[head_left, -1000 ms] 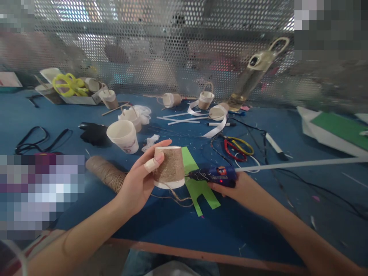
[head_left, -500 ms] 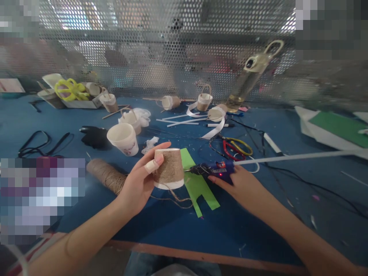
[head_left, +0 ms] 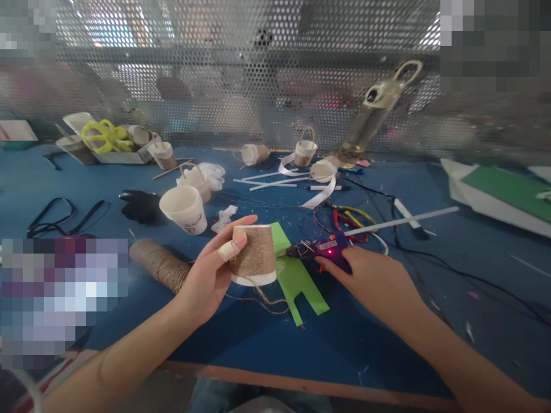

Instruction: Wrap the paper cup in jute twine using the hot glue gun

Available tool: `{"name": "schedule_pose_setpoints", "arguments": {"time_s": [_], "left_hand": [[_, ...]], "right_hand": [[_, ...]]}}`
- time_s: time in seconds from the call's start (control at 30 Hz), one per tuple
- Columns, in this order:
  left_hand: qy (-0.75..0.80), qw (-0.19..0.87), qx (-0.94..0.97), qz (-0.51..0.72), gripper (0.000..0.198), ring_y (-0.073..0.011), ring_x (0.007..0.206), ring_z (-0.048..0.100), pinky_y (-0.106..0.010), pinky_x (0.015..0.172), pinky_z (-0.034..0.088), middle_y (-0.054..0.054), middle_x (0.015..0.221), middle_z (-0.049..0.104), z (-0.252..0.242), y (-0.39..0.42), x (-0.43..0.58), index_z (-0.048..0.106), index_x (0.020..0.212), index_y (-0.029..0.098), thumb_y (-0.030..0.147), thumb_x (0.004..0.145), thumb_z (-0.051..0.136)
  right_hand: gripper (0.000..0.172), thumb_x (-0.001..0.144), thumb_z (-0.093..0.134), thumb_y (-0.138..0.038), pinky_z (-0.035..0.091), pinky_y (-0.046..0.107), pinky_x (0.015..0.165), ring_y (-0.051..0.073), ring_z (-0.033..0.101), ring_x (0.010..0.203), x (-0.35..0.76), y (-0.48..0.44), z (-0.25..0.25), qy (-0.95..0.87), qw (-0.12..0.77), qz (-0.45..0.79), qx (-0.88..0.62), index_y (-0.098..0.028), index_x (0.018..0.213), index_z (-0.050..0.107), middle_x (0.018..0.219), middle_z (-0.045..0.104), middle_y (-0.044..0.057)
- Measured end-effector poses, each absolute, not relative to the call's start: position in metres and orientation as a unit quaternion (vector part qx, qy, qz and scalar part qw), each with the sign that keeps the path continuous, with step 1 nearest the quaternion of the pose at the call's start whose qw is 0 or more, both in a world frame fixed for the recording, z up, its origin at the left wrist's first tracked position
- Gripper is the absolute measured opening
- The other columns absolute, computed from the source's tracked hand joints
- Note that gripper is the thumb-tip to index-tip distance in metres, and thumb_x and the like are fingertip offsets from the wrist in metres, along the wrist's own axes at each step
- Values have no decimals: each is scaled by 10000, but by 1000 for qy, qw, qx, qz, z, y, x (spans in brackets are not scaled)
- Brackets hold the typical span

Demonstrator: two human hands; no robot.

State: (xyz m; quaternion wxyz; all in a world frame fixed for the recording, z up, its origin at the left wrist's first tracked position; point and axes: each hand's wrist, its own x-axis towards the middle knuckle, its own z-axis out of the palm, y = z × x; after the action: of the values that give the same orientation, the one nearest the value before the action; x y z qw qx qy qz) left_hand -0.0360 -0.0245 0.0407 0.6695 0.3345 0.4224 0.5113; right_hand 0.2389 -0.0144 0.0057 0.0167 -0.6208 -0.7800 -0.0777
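Observation:
Upside down in my left hand [head_left: 217,267] is a paper cup [head_left: 255,252] wrapped in brown twine, with a white band bare at its lower rim. The thumb, with a bandage round it, presses on the cup's side. My right hand [head_left: 370,275] grips a blue glue gun [head_left: 333,249] with a red light lit and a long glue stick [head_left: 404,221] out of its back. Its nozzle points left, close to the cup's right side; whether it touches I cannot tell. A loose twine strand [head_left: 262,298] hangs below the cup. Under both lies cut green paper [head_left: 301,281].
A twine roll [head_left: 159,267] lies left of my left hand. Behind it stand a white paper cup [head_left: 183,206] and a black glove-like item [head_left: 140,206]. Small twine-wrapped baskets [head_left: 305,152], white ribbon [head_left: 321,195], scissors [head_left: 348,221] and a clear bottle [head_left: 370,120] are farther back.
My right hand has turned the glue gun slightly, and its glue stick now angles up to the right with its end in view. The left hand and cup hardly move.

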Motion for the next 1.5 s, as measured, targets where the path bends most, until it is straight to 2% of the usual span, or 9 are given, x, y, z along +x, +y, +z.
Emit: {"name": "schedule_pose_setpoints", "arguments": {"time_s": [0.37,0.53,0.7,0.87,0.97,1.07,1.2,1.37,1.5], "left_hand": [[421,672,341,504,435,-261,1033,641,-293,792,516,-62,1145,739,41,-26,-35,744,1201,263,419,797,772],[414,674,356,498,437,-263,1118,617,-294,845,503,-51,1206,721,37,-25,-37,728,1228,280,408,813,773],[403,678,369,492,403,-215,1084,627,-271,863,485,-13,1179,729,33,-26,-37,740,1188,303,366,796,810],[405,668,387,490,421,-203,1080,623,-274,886,466,-13,1151,734,31,-24,-35,730,1196,300,358,790,824],[399,660,411,486,408,-200,1099,617,-273,900,462,-7,1155,730,28,-22,-35,716,1205,309,358,811,808],[393,651,438,480,417,-204,1111,613,-276,913,467,-7,1155,722,27,-23,-35,699,1212,303,353,813,809],[383,629,488,469,430,-208,1130,612,-281,943,477,-8,1180,708,28,-25,-35,669,1230,293,344,824,801],[382,587,562,439,442,-185,1173,597,-261,977,474,19,1289,661,29,-28,-36,613,1298,345,317,879,751],[391,570,576,436,442,-180,1170,604,-256,979,484,15,1293,658,28,-29,-36,599,1310,340,324,891,738]], "right_hand": [[451,994,474,-572,219,293,460,195,540,496,239,-16,7,-790,26,-13,-612,-223,712,516,621,596,29],[315,999,520,-479,387,312,516,231,640,716,236,-24,10,-807,180,-61,-559,-186,913,599,938,663,101],[46,967,601,-244,524,245,613,88,603,656,220,-45,23,-813,290,314,-396,-221,955,563,1179,640,75],[259,867,756,-274,488,226,608,67,584,679,209,-56,26,-687,182,641,-289,-213,893,506,1338,608,122],[393,813,820,-261,424,203,576,57,546,630,210,-56,22,-616,181,731,-231,-232,1011,482,1092,691,59],[484,774,854,-229,400,191,574,68,505,634,210,-57,17,-627,229,694,-270,-243,1105,502,834,593,-55],[283,875,728,-193,402,198,562,82,440,590,206,-57,11,-716,303,520,-353,-237,1111,578,694,458,-91],[10,924,661,-211,425,181,517,75,521,524,201,-53,11,-767,352,375,-383,-205,917,658,626,580,-66],[70,932,657,-218,417,168,478,65,536,469,202,-53,15,-793,363,311,-377,-199,866,671,588,618,-65]]}}
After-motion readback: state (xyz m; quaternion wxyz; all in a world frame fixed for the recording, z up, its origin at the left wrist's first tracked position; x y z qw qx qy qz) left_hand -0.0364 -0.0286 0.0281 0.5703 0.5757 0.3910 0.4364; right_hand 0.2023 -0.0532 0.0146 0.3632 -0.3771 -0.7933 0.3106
